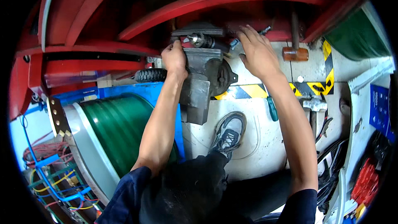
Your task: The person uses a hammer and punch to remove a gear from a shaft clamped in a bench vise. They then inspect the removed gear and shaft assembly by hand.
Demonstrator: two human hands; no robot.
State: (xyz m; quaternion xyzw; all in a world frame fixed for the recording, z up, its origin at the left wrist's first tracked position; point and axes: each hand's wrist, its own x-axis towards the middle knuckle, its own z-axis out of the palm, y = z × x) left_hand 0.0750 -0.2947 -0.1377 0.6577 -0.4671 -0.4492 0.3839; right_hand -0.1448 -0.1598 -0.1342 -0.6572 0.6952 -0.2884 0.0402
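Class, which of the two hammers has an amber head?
The upper hammer, to the right of the right hand; the lower hammer has a grey metal head.

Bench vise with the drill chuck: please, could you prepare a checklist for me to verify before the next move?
1. Drill chuck between the two sides of the bench vise: ok.
2. Drill chuck clamped firmly: cannot tell.
3. Left hand clear of the bench vise: not ok, it is right at its edge.
4. Right hand open: ok.
5. Mallet apart from the bench vise: ok.
6. Floor beside the shoe free of wire: not ok, a thin loop lies there.
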